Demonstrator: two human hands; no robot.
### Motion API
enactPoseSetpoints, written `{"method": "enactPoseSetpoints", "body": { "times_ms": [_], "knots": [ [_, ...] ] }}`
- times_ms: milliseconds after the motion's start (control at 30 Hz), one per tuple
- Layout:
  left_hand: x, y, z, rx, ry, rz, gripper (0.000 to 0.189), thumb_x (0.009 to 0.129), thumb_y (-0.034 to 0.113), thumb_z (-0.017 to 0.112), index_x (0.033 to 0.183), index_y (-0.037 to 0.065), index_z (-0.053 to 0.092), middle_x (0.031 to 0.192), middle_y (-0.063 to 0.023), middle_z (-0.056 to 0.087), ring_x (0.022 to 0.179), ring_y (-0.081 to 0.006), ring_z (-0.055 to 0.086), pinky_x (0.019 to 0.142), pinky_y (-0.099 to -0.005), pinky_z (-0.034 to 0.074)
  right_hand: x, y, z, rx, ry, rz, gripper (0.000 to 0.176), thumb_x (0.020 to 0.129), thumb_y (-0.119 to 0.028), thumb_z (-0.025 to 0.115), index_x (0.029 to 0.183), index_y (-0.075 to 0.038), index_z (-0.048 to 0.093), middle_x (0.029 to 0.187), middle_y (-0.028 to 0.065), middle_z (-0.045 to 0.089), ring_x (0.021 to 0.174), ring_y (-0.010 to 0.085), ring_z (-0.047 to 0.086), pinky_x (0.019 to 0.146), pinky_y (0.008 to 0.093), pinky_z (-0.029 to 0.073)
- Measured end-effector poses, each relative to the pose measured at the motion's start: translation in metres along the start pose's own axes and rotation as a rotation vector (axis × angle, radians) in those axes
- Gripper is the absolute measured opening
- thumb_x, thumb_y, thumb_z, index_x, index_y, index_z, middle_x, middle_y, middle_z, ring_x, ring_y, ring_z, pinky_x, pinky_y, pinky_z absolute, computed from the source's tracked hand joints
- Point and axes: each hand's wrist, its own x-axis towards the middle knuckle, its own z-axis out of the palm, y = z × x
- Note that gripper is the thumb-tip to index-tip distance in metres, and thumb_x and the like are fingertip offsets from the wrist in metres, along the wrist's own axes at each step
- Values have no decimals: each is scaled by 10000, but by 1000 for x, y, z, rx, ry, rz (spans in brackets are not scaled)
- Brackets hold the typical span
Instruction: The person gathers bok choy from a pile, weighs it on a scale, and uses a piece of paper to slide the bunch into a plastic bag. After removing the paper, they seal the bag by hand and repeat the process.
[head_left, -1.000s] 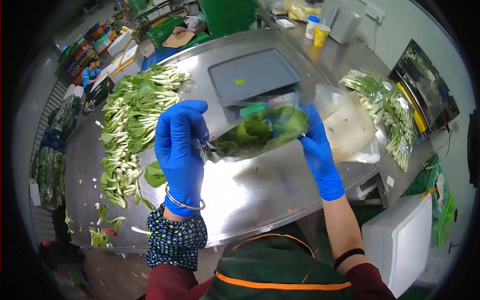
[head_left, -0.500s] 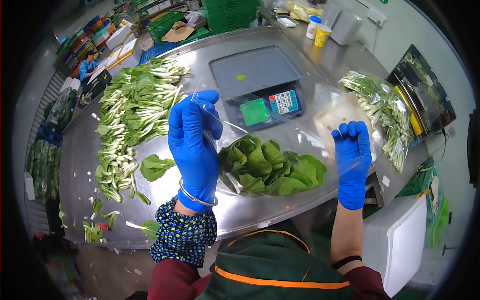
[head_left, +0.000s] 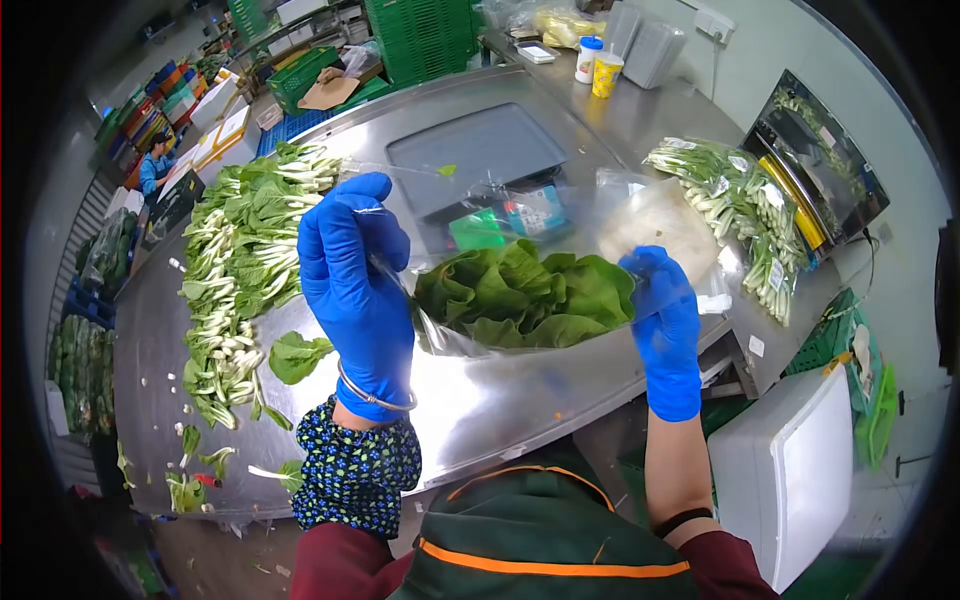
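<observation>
- My left hand (head_left: 355,290) pinches the left edge of the clear bag of greens (head_left: 520,295), fingers closed on the film with the glove upright.
- My right hand (head_left: 665,320) is curled shut on the bag's right end, so the bag is stretched between both hands.
- The bag is full of broad green leaves and sits in front of the scale (head_left: 480,170), over the steel table (head_left: 500,390). I cannot tell whether its underside touches the steel.
- The film is thin and slick under the gloves. I judge that if either pinch loosens, that end would drop and leaves could spill out onto the table.
- Pulling my hands too far apart could tear the film or crush the leaves pressed against it.
- Just behind my right hand lies a stack of empty bags (head_left: 655,215). A careless swing could drag them along or knock them off.
- The packed bags (head_left: 740,215) lie further right, near the table edge.
- To my left, the loose pile of bok choy (head_left: 245,250) and a stray leaf (head_left: 295,355) lie close enough for my sleeve to catch them.
</observation>
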Motion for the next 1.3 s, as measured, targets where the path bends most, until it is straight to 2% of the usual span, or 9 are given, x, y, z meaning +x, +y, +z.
{"method": "enactPoseSetpoints", "body": {
  "times_ms": [267, 333, 400, 533, 667, 767, 1067, 1233, 1300],
  "knots": [
    [0, -11, 6, -59, 222, -134, 205, 914, 205, 433, 874, 49, 559, 870, -51, 598, 592, -52, 437, 512, -190, 353, 7, -2, -8, 40, -85, -179, 202, 879, -153, 477, 980, 14, 529, 919, 79, 531, 897, 188, 522, 877, 332, 391],
    [15, -41, -19, 402, 10, 63, 214, 914, 197, 436, 868, 34, 566, 812, -28, 577, 609, -52, 431, 547, -189, 356, 23, -8, -30, 224, 234, -145, 164, 873, -161, 487, 937, -16, 528, 883, 81, 523, 883, 191, 526, 833, 341, 421],
    [19, -42, -23, 387, 81, -20, 215, 914, 186, 436, 869, 25, 571, 767, -12, 550, 615, -56, 423, 580, -187, 352, 26, -21, -31, 21, 459, -217, 171, 870, -174, 495, 956, -31, 530, 861, 68, 521, 844, 176, 534, 767, 330, 448],
    [-3, -37, -23, 294, 42, 3, 228, 916, 194, 431, 903, 16, 573, 783, -17, 565, 586, -57, 403, 595, -198, 355, 14, 10, -49, -242, 311, -104, 225, 880, -173, 479, 1023, -9, 535, 901, 61, 537, 813, 158, 550, 756, 303, 453],
    [8, -32, -29, 218, 5, -39, 215, 917, 211, 433, 861, 41, 552, 840, -28, 576, 575, -45, 404, 530, -181, 335, 28, 37, -22, -220, 130, 32, 405, 901, -220, 428, 1264, -42, 392, 1227, 88, 449, 1063, 182, 468, 849, 321, 393],
    [24, -19, -28, 140, 21, 4, 221, 910, 210, 445, 900, 20, 558, 761, -24, 548, 550, -46, 380, 510, -185, 319, 47, 38, 1, -224, -11, 17, 437, 900, -215, 427, 1292, -37, 347, 1278, 79, 414, 1138, 183, 423, 893, 325, 361],
    [22, -17, -35, 69, 343, -71, 233, 903, 221, 460, 936, 20, 574, 792, -23, 580, 582, -46, 425, 504, -198, 344, 73, 51, 30, 21, -155, 114, 394, 903, -193, 420, 1238, 13, 405, 1172, 95, 491, 1039, 181, 472, 902, 323, 354],
    [9, -13, -42, -3, 262, -97, 235, 897, 227, 472, 961, 25, 573, 845, -30, 602, 611, -42, 463, 522, -183, 367, 42, 53, 26, 118, -193, 128, 358, 898, -189, 441, 1188, 20, 454, 1113, 100, 523, 1008, 177, 490, 908, 304, 352],
    [7, -11, -34, 32, 349, -136, 346, 907, 296, 439, 1014, -22, 524, 679, 39, 420, 590, -59, 320, 544, -219, 286, 37, 51, 28, 170, -205, 114, 344, 893, -177, 452, 1174, 21, 465, 1100, 99, 529, 1003, 174, 492, 905, 294, 353]
  ]
}}
